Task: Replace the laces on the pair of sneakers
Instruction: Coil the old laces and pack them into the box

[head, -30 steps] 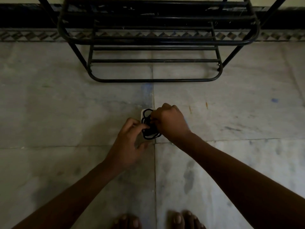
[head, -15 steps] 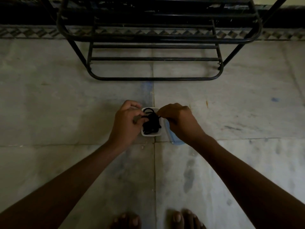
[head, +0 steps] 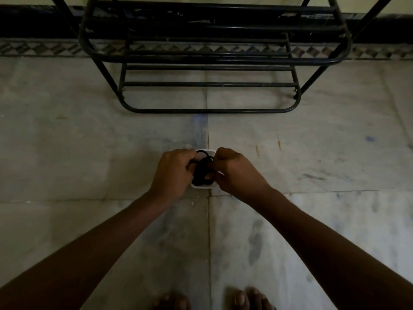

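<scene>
Bare feet (head: 241,299) are seen at the bottom edge, set on the tiled floor (head: 89,153). Both arms are stretched forward and down, so the work is being done low, at floor level.

The left hand (head: 173,173) is curled, and a strand of the black laces (head: 202,171) is pinched at its fingertips. The right hand (head: 237,173) is curled on the other side of the same bundle, with the thumb tucked against it. The bundle is thus gripped from both sides, probably so the tangle can be pulled apart or lifted out whole.

The laces are bunched in a small white container (head: 202,187), which rests on the floor between the two hands. They were likely kept there as the spare set. Only its near and far rims are visible.

No sneakers are visible, so relacing is judged not yet begun and only the laces are being readied.

Further off, a black metal shoe rack (head: 210,110) stands against the wall. Nothing is seen on its visible bars. A patterned tile border (head: 33,49) runs behind it.
</scene>
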Demonstrator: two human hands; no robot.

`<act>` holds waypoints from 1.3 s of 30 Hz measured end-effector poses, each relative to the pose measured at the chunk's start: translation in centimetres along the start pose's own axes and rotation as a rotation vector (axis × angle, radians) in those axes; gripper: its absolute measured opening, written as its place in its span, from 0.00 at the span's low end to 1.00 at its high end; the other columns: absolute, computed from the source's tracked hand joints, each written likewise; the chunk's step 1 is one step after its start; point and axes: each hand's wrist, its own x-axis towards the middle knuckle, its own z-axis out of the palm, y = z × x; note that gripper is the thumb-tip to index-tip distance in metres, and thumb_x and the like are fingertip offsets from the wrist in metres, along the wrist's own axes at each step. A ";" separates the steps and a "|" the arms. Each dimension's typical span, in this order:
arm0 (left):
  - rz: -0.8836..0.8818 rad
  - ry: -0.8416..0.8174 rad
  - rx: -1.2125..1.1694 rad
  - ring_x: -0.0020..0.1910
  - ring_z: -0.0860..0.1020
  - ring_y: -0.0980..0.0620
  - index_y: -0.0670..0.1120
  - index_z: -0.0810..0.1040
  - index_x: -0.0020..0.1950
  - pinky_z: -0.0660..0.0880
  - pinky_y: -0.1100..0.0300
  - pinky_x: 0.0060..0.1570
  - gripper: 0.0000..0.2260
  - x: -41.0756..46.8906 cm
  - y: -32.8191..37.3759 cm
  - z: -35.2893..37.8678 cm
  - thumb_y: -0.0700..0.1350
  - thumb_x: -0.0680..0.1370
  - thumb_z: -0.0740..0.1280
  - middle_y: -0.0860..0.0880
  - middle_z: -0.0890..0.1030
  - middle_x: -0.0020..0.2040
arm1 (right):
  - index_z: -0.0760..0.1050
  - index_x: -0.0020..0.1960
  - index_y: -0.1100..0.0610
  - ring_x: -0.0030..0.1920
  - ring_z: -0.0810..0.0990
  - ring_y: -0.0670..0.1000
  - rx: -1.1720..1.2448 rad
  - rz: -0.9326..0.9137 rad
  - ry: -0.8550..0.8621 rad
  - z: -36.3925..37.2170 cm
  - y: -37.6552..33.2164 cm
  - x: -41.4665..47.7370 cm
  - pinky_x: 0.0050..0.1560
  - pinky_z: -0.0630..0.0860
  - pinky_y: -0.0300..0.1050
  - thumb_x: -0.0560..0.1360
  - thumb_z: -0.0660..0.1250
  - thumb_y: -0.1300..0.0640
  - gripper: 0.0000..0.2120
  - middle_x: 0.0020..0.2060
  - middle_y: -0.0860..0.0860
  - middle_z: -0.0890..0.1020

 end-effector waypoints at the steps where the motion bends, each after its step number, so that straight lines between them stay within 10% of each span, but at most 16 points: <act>1: 0.005 0.000 -0.012 0.38 0.83 0.51 0.43 0.87 0.48 0.76 0.64 0.41 0.11 -0.2 0.1 -0.1 0.30 0.71 0.72 0.46 0.86 0.41 | 0.86 0.47 0.57 0.39 0.79 0.56 -0.057 -0.022 0.004 0.2 -0.2 0.1 0.35 0.75 0.46 0.68 0.77 0.63 0.08 0.39 0.55 0.79; 9: 0.035 -0.072 -0.022 0.50 0.78 0.57 0.41 0.86 0.52 0.70 0.77 0.55 0.09 -0.4 -0.9 -0.1 0.31 0.77 0.69 0.45 0.77 0.62 | 0.85 0.44 0.56 0.44 0.77 0.59 -0.313 -0.046 -0.007 1.0 -0.5 0.8 0.43 0.61 0.49 0.65 0.79 0.60 0.09 0.43 0.55 0.80; 14: -0.043 -0.039 -0.007 0.47 0.79 0.53 0.39 0.86 0.45 0.70 0.77 0.51 0.03 0.1 -2.0 0.4 0.33 0.73 0.75 0.45 0.78 0.52 | 0.81 0.61 0.51 0.58 0.71 0.57 -0.320 0.013 -0.162 0.6 -0.9 0.7 0.51 0.59 0.51 0.75 0.69 0.63 0.16 0.60 0.50 0.78; 23: -0.252 -0.001 -0.090 0.41 0.79 0.51 0.43 0.81 0.38 0.79 0.60 0.43 0.08 1.0 -0.5 0.9 0.32 0.69 0.77 0.46 0.78 0.44 | 0.84 0.52 0.57 0.47 0.78 0.57 -0.271 0.051 0.038 0.6 -0.1 1.6 0.46 0.68 0.48 0.67 0.79 0.61 0.15 0.48 0.55 0.80; 33: -0.153 -0.131 -0.074 0.51 0.78 0.55 0.44 0.86 0.55 0.70 0.76 0.51 0.15 -2.0 -0.6 0.1 0.43 0.69 0.80 0.50 0.75 0.55 | 0.85 0.49 0.56 0.46 0.74 0.57 -0.267 0.000 -0.043 1.7 0.9 1.7 0.42 0.68 0.49 0.71 0.55 0.41 0.26 0.43 0.54 0.79; 39: -0.208 -0.134 -0.010 0.48 0.74 0.56 0.43 0.87 0.48 0.68 0.81 0.46 0.07 -1.0 0.1 0.8 0.38 0.70 0.79 0.51 0.73 0.51 | 0.85 0.45 0.60 0.42 0.76 0.59 -0.072 -0.086 -0.005 1.3 1.2 1.2 0.37 0.75 0.49 0.72 0.62 0.44 0.21 0.39 0.56 0.80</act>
